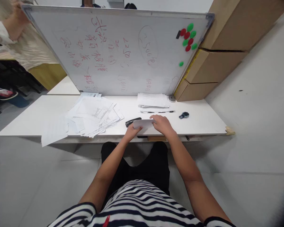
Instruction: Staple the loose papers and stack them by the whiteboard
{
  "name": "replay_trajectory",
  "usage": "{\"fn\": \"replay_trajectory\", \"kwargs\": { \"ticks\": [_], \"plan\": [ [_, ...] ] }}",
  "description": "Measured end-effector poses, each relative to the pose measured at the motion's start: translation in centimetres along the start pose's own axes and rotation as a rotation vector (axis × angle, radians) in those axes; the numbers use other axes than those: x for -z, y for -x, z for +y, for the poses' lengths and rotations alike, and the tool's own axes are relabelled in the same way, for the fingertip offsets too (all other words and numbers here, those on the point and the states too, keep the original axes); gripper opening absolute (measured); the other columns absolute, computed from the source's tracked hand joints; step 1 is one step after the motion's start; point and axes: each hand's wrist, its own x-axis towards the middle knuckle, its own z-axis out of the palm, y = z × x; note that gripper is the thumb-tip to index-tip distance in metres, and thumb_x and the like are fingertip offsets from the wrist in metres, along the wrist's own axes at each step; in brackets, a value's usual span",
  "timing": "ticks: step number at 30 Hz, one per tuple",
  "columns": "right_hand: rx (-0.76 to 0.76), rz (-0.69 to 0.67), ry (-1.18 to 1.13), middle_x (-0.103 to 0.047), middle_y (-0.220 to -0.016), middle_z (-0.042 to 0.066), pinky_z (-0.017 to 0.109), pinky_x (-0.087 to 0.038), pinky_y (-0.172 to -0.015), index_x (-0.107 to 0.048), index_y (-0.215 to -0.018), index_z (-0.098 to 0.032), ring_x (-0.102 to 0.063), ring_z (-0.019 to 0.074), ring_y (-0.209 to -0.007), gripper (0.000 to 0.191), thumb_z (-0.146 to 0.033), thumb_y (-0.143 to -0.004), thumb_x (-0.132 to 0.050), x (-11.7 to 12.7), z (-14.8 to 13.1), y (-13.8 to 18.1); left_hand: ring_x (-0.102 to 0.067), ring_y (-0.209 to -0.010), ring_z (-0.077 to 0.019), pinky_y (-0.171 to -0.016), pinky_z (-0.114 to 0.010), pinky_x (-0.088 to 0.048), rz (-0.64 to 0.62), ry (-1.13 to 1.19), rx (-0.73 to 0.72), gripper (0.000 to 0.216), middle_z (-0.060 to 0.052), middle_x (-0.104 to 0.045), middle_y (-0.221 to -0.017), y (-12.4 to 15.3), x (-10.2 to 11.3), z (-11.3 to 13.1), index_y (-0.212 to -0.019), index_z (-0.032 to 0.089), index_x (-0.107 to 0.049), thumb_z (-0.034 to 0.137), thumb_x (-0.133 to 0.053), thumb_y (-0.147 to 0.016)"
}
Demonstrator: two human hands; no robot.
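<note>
Between my two hands I hold a sheet of white paper (145,123) over the front edge of the desk. My left hand (132,131) pinches its left end, thumb on top. At the right end my right hand (162,124) grips it with fingers curled round the edge. A black stapler (132,121) lies on the desk just behind my left hand. Farther back is a neat stack of white paper (153,101). A thin dark pen-like stick (157,111) lies in front of that stack.
Loose printed sheets (94,115) spread over the left of the white desk (44,110), one overhanging its front. A whiteboard (113,53) stands behind; cardboard boxes (203,67) are stacked at right. A dark watch-like object (184,115) lies right. Another person's hand (19,20) is at the board's corner.
</note>
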Motion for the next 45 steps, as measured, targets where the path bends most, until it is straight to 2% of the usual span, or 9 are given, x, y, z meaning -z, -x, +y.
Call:
{"fn": "replay_trajectory", "kwargs": {
  "ticks": [3, 7, 10, 13, 16, 21, 27, 32, 45],
  "plan": [
    [0.02, 0.017, -0.071, -0.067, -0.104, 0.007, 0.04, -0.034, -0.096, -0.06, -0.116, -0.021, -0.059, 0.0236, -0.1, 0.033, -0.017, -0.085, -0.049, -0.7, -0.4, 1.7, -0.066, -0.09, -0.0221, -0.08, -0.035, -0.054, 0.003, -0.211, -0.092, 0.037, -0.005, -0.072, -0.094, 0.4, 0.1, -0.4, -0.097, 0.018, -0.069, 0.049, -0.051, -0.087],
    [-0.139, 0.339, -0.448, -0.053, -0.134, 0.008, 0.052, -0.014, -0.111, -0.053, -0.127, -0.028, -0.042, 0.028, -0.128, 0.049, -0.045, -0.081, -0.06, -3.5, -0.6, 7.1, -0.063, -0.103, -0.0204, -0.088, -0.037, -0.05, 0.067, -0.509, -0.551, 0.03, -0.006, -0.069, -0.11, 2.2, 1.3, -0.4, -0.111, 0.022, -0.066, 0.034, -0.044, -0.094],
    [-0.515, 0.537, -1.126, -0.042, -0.144, 0.007, 0.049, -0.036, -0.101, -0.039, -0.138, -0.031, -0.04, 0.026, -0.131, 0.062, -0.06, -0.084, -0.045, -6.7, -0.5, 11.5, -0.062, -0.108, -0.0192, -0.089, -0.036, -0.049, 0.065, -0.654, -0.787, 0.03, -0.005, -0.068, -0.113, 3.9, 2.1, -0.2, -0.119, 0.025, -0.061, 0.025, -0.045, -0.094],
    [-0.72, 0.312, -1.826, -0.058, -0.127, 0.01, 0.041, -0.052, -0.077, -0.052, -0.126, -0.026, -0.058, 0.0257, -0.11, 0.062, -0.068, -0.085, -0.035, -9.1, -0.1, 14.5, -0.059, -0.112, -0.0198, -0.09, -0.038, -0.048, -0.037, -0.762, -0.935, 0.031, -0.002, -0.068, -0.115, 4.8, 2.3, -0.2, -0.122, 0.029, -0.059, 0.023, -0.046, -0.094],
    [-0.808, -0.021, -2.075, -0.069, -0.085, 0.007, 0.023, -0.044, -0.044, -0.064, -0.096, -0.018, -0.06, 0.0149, -0.061, 0.035, -0.05, -0.082, -0.057, -10.4, 0.5, 15.7, -0.056, -0.117, -0.0188, -0.091, -0.037, -0.047, -0.201, -0.801, -1.025, 0.033, -0.002, -0.067, -0.117, 4.7, 2.3, -0.2, -0.124, 0.031, -0.056, 0.022, -0.043, -0.095],
    [-0.858, -0.048, -1.809, -0.052, -0.052, -0.004, 0.018, -0.022, -0.033, -0.06, -0.074, -0.015, -0.032, 0.0038, -0.036, 0.026, -0.037, -0.07, -0.074, -11.1, 1.2, 16.1, -0.052, -0.122, -0.0154, -0.099, -0.034, -0.042, -0.443, -0.803, -1.029, 0.035, 0.0, -0.063, -0.124, 3.0, 2.2, 0.1, -0.127, 0.035, -0.054, 0.023, -0.041, -0.096],
    [-0.907, 0.351, -1.297, -0.063, -0.066, 0.002, 0.021, -0.024, -0.035, -0.064, -0.092, -0.012, -0.037, 0.0051, -0.039, 0.047, -0.054, -0.071, -0.069, -10.7, 1.5, 16.5, -0.029, -0.138, -0.0301, -0.109, -0.047, -0.026, -0.057, -1.07, -0.52, 0.051, -0.011, -0.04, -0.146, -2.5, 1.7, 1.5, -0.139, 0.023, -0.042, 0.038, -0.05, -0.09],
    [-0.845, 0.441, -1.385, -0.063, -0.069, 0.002, 0.021, -0.023, -0.037, -0.064, -0.096, -0.013, -0.035, 0.0049, -0.042, 0.044, -0.051, -0.073, -0.069, -10.0, 0.7, 16.8, -0.059, -0.101, -0.0282, -0.082, -0.037, -0.042, -0.084, -1.056, -0.151, 0.049, -0.011, -0.066, -0.107, -5.6, 2.1, 1.0, -0.111, 0.02, -0.061, 0.06, -0.041, -0.089],
    [-0.831, 0.564, -1.471, -0.066, -0.076, 0.005, 0.02, -0.021, -0.036, -0.064, -0.099, -0.014, -0.04, 0.005, -0.045, 0.044, -0.049, -0.073, -0.071, -10.5, 0.5, 14.7, -0.059, -0.092, -0.02, -0.074, -0.03, -0.04, -0.139, -0.988, -0.272, 0.04, -0.005, -0.064, -0.097, -4.7, 2.9, 0.0, -0.103, 0.022, -0.062, 0.054, -0.042, -0.091]
  ]
}}
